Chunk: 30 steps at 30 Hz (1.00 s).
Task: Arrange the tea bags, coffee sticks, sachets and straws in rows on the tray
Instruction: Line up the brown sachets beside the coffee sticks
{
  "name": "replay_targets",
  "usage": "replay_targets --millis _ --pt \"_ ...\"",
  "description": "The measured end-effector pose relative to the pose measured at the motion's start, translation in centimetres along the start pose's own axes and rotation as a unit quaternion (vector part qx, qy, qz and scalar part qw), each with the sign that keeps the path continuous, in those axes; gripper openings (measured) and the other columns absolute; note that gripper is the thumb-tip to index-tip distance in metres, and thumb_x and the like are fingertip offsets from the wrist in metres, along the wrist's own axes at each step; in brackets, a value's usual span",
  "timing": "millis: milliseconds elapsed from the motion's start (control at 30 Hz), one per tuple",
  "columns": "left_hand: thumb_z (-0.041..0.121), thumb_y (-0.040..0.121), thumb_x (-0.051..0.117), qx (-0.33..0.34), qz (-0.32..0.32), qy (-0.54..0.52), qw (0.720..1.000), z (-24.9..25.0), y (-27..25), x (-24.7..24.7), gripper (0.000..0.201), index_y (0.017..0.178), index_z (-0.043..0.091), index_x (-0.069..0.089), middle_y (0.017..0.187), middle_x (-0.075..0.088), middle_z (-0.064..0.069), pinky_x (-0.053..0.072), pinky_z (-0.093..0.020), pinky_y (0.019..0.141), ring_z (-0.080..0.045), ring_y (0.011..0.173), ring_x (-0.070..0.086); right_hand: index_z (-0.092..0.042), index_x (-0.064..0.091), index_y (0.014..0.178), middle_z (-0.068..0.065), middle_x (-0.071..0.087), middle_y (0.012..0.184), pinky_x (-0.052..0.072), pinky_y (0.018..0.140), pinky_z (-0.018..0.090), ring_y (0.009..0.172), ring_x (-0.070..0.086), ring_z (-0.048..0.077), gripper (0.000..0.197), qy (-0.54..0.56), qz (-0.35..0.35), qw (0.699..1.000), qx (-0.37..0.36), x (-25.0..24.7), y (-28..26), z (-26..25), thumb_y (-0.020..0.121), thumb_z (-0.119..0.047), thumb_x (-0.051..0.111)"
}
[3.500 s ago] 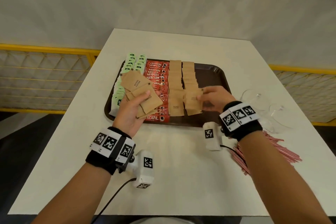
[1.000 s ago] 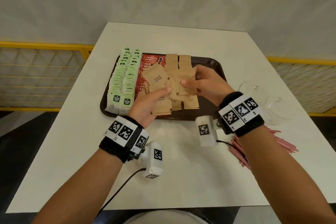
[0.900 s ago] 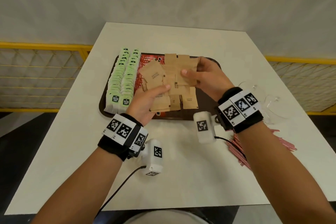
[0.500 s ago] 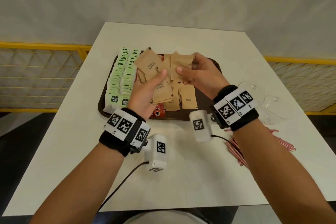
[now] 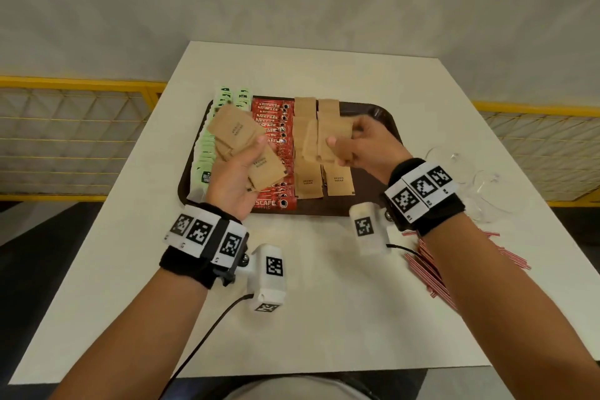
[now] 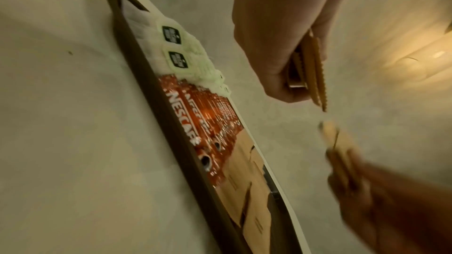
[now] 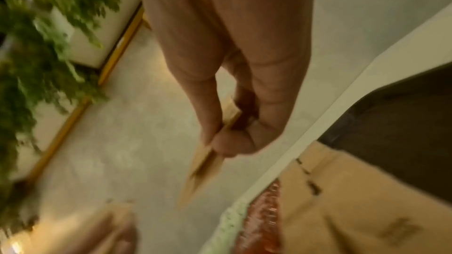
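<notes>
A dark brown tray (image 5: 380, 114) on the white table holds rows of green tea bags (image 5: 203, 159), red coffee sticks (image 5: 276, 136) and brown sugar sachets (image 5: 337, 182). My left hand (image 5: 240, 172) hovers over the tray's left half and grips a fanned bunch of brown sachets (image 5: 235, 133), seen edge-on in the left wrist view (image 6: 315, 69). My right hand (image 5: 357, 146) pinches a few brown sachets (image 5: 324, 140) above the sachet rows, also visible in the right wrist view (image 7: 205, 163). Red-and-white straws (image 5: 431, 266) lie on the table under my right forearm.
Clear plastic cups or lids (image 5: 487, 195) sit on the table to the right of the tray. A yellow railing (image 5: 81, 84) runs behind the table on both sides. Green foliage (image 7: 36, 36) shows in the right wrist view.
My hands have drawn apart: the right hand pulled a few sachets off the left hand's bunch and moved right over the sachet rows, while the left hand moved left.
</notes>
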<state>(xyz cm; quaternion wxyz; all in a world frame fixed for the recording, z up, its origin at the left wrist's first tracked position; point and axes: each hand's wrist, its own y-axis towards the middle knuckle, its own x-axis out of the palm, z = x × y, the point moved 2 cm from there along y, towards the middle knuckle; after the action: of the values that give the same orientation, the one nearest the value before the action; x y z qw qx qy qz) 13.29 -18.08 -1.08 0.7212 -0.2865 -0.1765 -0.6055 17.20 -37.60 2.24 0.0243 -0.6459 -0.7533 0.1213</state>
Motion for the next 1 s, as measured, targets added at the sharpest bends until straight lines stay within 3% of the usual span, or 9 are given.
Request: replay_targets --millis 100,200,267,400,600,733,833,900,1000 --pt "0.004 0.090 0.055 0.009 0.018 -0.002 1.000 0.4 0.0 -1.7 0.026 0.102 0.027 0.057 0.090 0.063 0.002 0.056 -0.030 0.065 -0.009 0.080 0.061 -0.007 0.059 0.112 0.008 0.066 0.109 0.053 0.090 0.037 0.100 0.065 0.021 0.034 -0.239 -0.050 0.966 0.082 -0.3 1.0 2.7 0.082 -0.017 0.070" --pt "0.004 0.090 0.056 0.002 0.022 0.003 1.000 0.1 -0.4 -2.2 0.027 0.105 0.027 0.057 0.093 0.062 0.001 0.054 -0.034 0.073 -0.010 0.082 0.061 -0.001 0.061 0.114 0.014 0.067 0.103 0.051 0.078 0.029 0.088 0.062 0.021 0.042 -0.336 -0.060 0.933 0.112 0.2 1.9 4.2 0.080 -0.023 0.072" --pt "0.005 0.090 0.056 -0.008 0.032 0.005 0.999 -0.1 -0.5 -2.2 0.025 0.108 0.023 0.055 0.093 0.061 0.000 0.054 -0.034 0.073 -0.010 0.082 0.061 -0.003 0.059 0.119 0.009 0.065 0.102 0.049 0.076 0.029 0.089 0.060 0.020 0.047 -0.337 -0.061 0.931 0.125 0.6 2.2 4.4 0.080 -0.023 0.073" --pt "0.005 0.090 0.055 -0.013 0.037 0.004 0.999 -0.3 -0.7 -2.0 0.023 0.103 0.025 0.056 0.090 0.062 0.001 0.054 -0.031 0.072 -0.008 0.080 0.061 -0.007 0.061 0.113 0.005 0.064 0.105 0.050 0.088 0.033 0.096 0.060 0.019 0.041 -0.362 -0.045 0.923 0.124 1.0 2.8 4.4 0.078 -0.026 0.074" --pt "0.004 0.090 0.055 -0.020 0.037 -0.003 0.999 -0.3 -0.8 -1.7 0.023 0.101 0.024 0.056 0.089 0.061 0.001 0.053 -0.033 0.075 -0.009 0.080 0.060 -0.007 0.056 0.117 0.006 0.059 0.111 0.044 0.072 0.023 0.095 0.058 0.018 0.048 -0.388 -0.004 0.916 0.103 1.6 2.6 4.3 0.076 -0.022 0.076" --pt "0.009 0.091 0.055 -0.041 0.034 -0.003 0.999 -0.4 -0.7 -1.6 0.020 0.105 0.023 0.056 0.088 0.062 0.001 0.054 -0.032 0.071 -0.009 0.080 0.061 -0.010 0.053 0.118 0.008 0.060 0.107 0.054 0.068 0.024 0.086 0.062 0.015 0.047 -0.235 0.011 0.968 0.090 0.2 2.2 4.2 0.077 -0.014 0.075" --pt "0.013 0.092 0.054 -0.074 0.037 -0.010 0.997 -0.5 -0.5 -1.6 0.018 0.108 0.022 0.055 0.087 0.065 0.000 0.057 -0.032 0.065 -0.010 0.080 0.062 -0.001 0.056 0.111 0.012 0.063 0.103 0.056 0.075 0.028 0.088 0.064 0.017 0.028 -0.104 0.030 0.988 0.106 -1.8 1.1 4.0 0.084 -0.004 0.065" --pt "0.013 0.094 0.051 -0.095 0.038 -0.020 0.995 -0.7 -0.5 -1.2 0.013 0.100 0.023 0.056 0.080 0.069 -0.001 0.058 -0.033 0.064 -0.012 0.078 0.063 0.000 0.058 0.104 0.009 0.064 0.098 0.056 0.076 0.032 0.089 0.065 0.019 0.019 -0.118 0.024 0.982 0.145 -2.7 0.7 4.7 0.085 -0.003 0.063" --pt "0.013 0.095 0.050 -0.115 0.035 -0.020 0.993 -1.1 -0.5 -0.5 0.012 0.102 0.022 0.055 0.093 0.067 -0.005 0.056 -0.039 0.072 -0.015 0.087 0.063 -0.005 0.058 0.084 0.011 0.065 0.093 0.056 0.082 0.039 0.088 0.066 0.025 0.014 -0.205 0.042 0.962 0.175 -2.9 0.8 6.0 0.079 -0.006 0.072"
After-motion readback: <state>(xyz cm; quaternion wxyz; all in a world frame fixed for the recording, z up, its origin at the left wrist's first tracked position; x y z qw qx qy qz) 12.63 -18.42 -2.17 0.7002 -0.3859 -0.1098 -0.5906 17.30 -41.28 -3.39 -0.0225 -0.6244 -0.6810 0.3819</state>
